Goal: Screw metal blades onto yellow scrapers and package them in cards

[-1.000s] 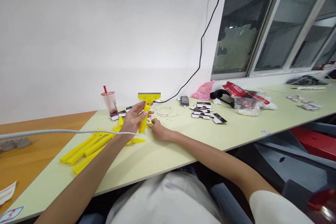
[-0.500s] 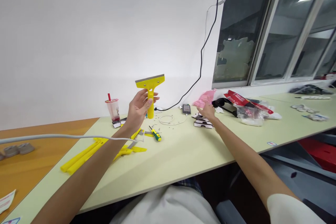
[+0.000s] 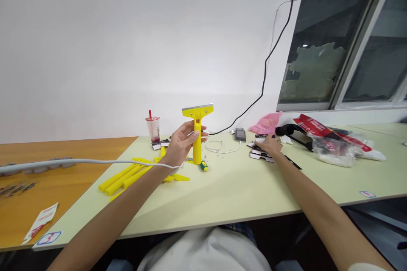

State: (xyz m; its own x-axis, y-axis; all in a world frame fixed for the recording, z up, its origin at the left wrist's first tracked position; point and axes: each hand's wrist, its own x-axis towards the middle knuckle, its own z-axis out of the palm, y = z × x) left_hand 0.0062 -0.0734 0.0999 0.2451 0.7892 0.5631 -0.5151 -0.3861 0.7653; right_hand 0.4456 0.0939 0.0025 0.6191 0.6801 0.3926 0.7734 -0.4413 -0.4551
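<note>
Upright in my left hand (image 3: 182,143) is a yellow scraper (image 3: 197,144), its handle held between thumb and fingers. A metal blade edge runs along the top of its wide head, which has two screws. My right hand (image 3: 269,145) rests over a pile of black-and-white card packets (image 3: 261,156) at the back right. Its fingertips reach down among the packets, and whether they grip one is hidden. Beneath the scraper lies a green-and-yellow screwdriver (image 3: 204,166), partly covered. Several yellow scraper handles (image 3: 122,178) lie left of it, behind my left forearm.
A cup with a red straw (image 3: 153,129) stands at the back left. A small device (image 3: 240,134) with a white cable sits near the wall. Pink plastic (image 3: 266,123), a black curved object (image 3: 292,131) and a clear bag (image 3: 332,150) lie right. A pale cable (image 3: 95,161) crosses the left foreground.
The view has swung left. My right hand has come down from above the packets onto the pile, and a black strip now shows beside its wrist. My left hand still holds the scraper, now lower.
</note>
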